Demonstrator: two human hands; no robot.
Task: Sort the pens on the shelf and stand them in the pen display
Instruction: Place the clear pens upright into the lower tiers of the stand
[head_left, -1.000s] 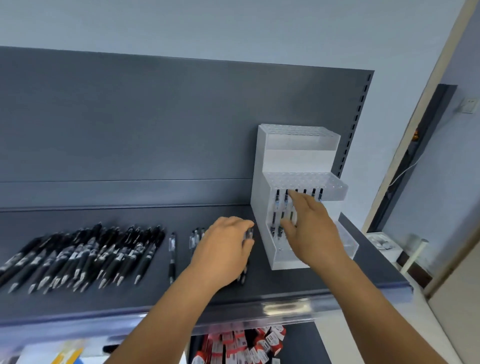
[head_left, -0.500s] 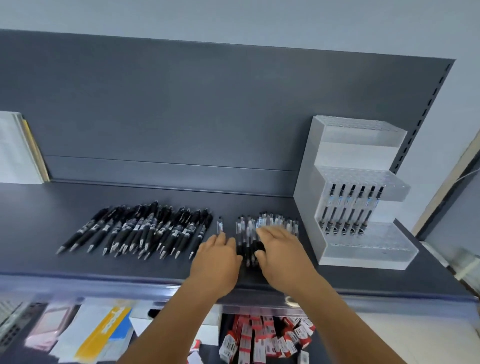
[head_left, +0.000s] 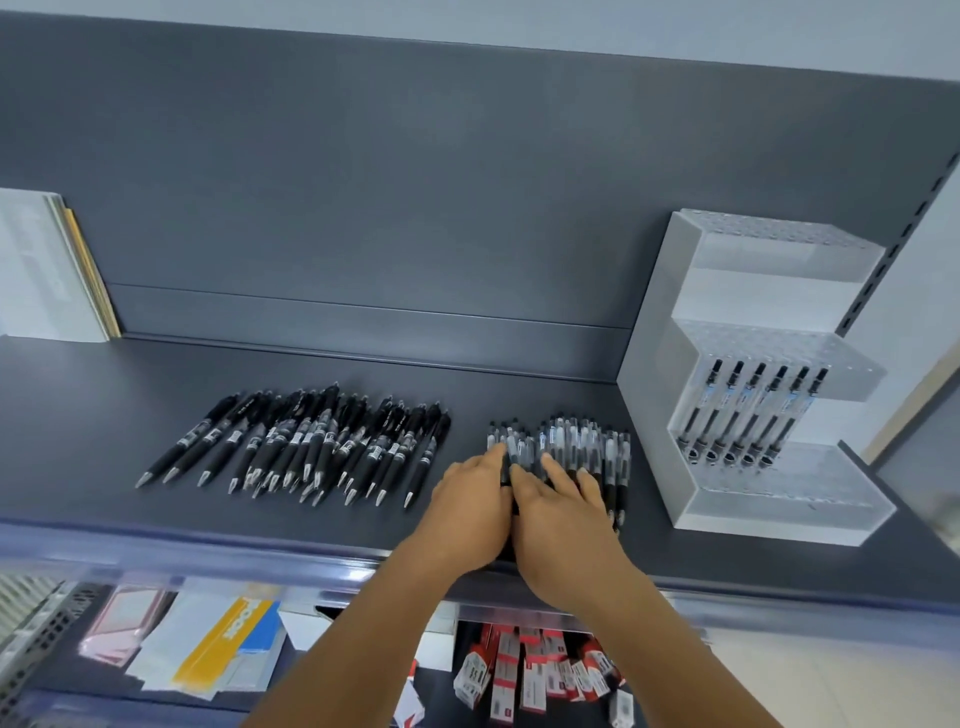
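Both hands resting flat, left hand (head_left: 470, 501) and right hand (head_left: 563, 512) fingers (head_left: 555, 470) spread, gripping nothing, over loose clear-barrelled black-grip pens (head_left: 587, 449) on dark grey shelf (head_left: 78, 426). Advice: pinch few aligned pens, tips down. Tiered frosted acrylic pen display (head_left: 779, 499) standing right of fingers.

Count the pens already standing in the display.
6. All stand side by side in one row in the middle tier of the pen display: pens. The top and bottom tiers look empty.
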